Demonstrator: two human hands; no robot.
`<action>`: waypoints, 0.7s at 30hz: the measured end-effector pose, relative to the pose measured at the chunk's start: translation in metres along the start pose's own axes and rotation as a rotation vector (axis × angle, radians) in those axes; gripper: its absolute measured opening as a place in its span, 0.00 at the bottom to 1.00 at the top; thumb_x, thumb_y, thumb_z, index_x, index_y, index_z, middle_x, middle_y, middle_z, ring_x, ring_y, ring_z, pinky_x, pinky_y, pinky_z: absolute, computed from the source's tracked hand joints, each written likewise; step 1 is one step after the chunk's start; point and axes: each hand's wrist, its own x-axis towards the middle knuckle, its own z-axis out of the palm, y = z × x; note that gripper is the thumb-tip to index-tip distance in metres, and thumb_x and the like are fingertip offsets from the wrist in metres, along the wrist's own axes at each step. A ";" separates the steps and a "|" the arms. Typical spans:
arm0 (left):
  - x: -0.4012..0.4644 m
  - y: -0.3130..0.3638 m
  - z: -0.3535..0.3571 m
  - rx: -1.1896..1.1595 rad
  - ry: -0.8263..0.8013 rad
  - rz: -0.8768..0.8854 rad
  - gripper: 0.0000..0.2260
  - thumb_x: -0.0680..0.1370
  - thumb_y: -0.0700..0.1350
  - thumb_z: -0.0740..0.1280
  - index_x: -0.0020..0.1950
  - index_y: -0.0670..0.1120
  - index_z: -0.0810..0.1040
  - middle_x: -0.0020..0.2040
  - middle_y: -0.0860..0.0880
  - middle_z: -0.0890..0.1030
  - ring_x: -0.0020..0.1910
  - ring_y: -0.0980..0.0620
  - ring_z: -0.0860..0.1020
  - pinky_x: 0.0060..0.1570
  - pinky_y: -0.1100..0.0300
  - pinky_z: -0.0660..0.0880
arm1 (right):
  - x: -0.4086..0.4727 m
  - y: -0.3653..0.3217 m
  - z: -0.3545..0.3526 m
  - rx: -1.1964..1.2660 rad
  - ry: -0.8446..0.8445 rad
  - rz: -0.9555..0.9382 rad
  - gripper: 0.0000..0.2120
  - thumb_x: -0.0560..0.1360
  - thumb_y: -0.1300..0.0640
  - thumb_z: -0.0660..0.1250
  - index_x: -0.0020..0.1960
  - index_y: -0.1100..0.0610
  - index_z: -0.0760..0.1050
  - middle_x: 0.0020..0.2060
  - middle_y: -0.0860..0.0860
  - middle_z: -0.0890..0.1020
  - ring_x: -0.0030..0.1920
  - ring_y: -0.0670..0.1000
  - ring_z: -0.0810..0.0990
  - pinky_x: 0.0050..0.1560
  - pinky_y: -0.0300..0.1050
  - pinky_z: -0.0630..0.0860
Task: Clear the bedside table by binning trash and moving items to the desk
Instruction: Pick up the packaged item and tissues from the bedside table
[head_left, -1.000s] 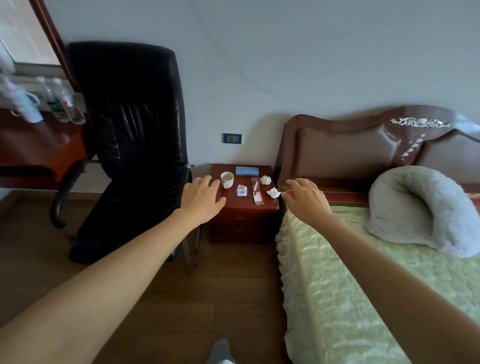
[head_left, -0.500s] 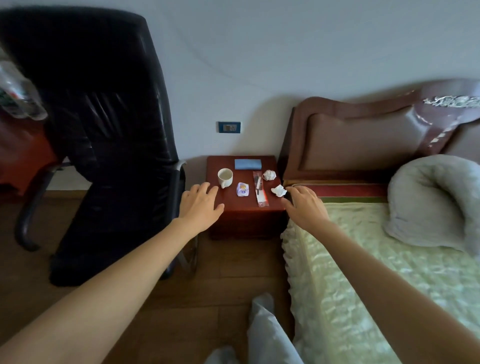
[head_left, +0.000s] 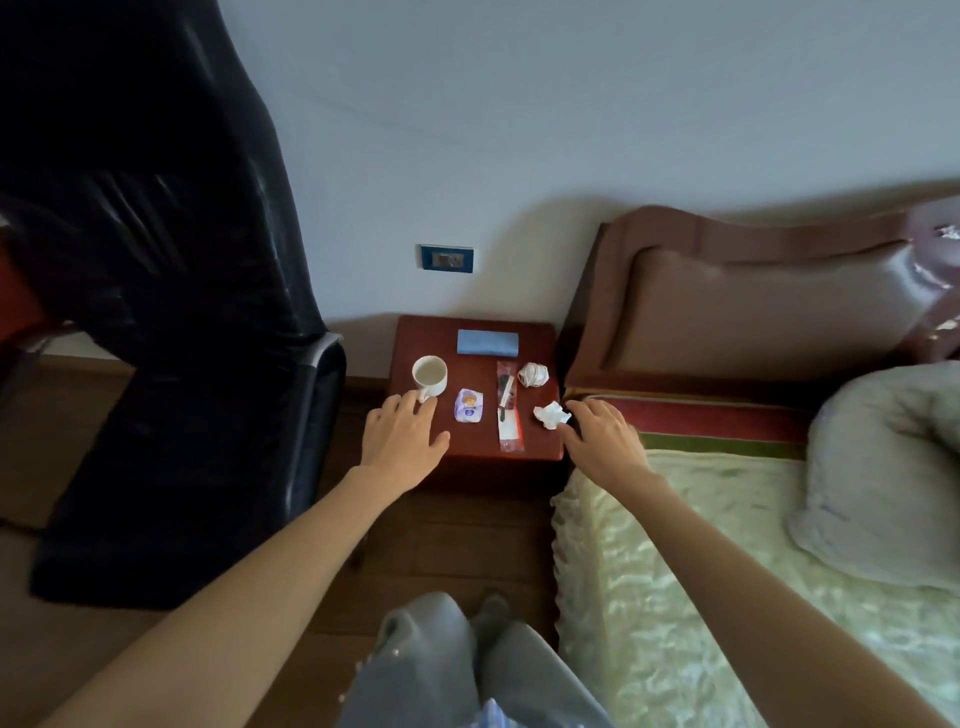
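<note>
bare forearms (head_left: 291, 561) — no sleeves — grey trousers (head_left: 441, 670).

Our left hand (head_left: 402, 441) covering the white mug's (head_left: 430, 376) handle, print on the small purple packet (head_left: 468, 406) too small for us to read, black chair (head_left: 156, 291) cut off at the top edge

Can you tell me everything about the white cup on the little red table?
The white cup stands upright near the left side of the bedside table, in front of the folded blue cloth and left of the small purple packet. It looks like glazed ceramic, round, with a handle pointing toward the front edge. Its open mouth shows a pale inside; whether anything is in it cannot be told. The left hand reaches with its fingertips at the handle, not gripping it.
</note>
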 end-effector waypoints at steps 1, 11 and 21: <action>0.007 0.003 0.003 -0.005 -0.012 0.002 0.25 0.78 0.57 0.58 0.72 0.47 0.64 0.70 0.45 0.68 0.68 0.45 0.67 0.64 0.49 0.66 | 0.008 0.004 0.001 -0.005 -0.005 0.002 0.20 0.79 0.50 0.59 0.68 0.56 0.69 0.62 0.55 0.75 0.66 0.57 0.69 0.62 0.53 0.69; 0.100 0.011 0.039 -0.050 -0.083 0.051 0.24 0.78 0.56 0.60 0.72 0.48 0.65 0.70 0.46 0.69 0.67 0.47 0.68 0.63 0.51 0.67 | 0.084 0.029 0.034 -0.078 -0.097 0.036 0.21 0.80 0.49 0.58 0.70 0.55 0.66 0.66 0.54 0.73 0.70 0.56 0.65 0.65 0.52 0.66; 0.198 0.007 0.082 -0.111 -0.176 0.182 0.20 0.74 0.51 0.66 0.65 0.45 0.73 0.63 0.44 0.75 0.60 0.44 0.74 0.55 0.47 0.74 | 0.148 0.043 0.077 -0.004 -0.122 0.214 0.20 0.79 0.51 0.59 0.68 0.56 0.69 0.64 0.53 0.74 0.69 0.55 0.66 0.65 0.53 0.66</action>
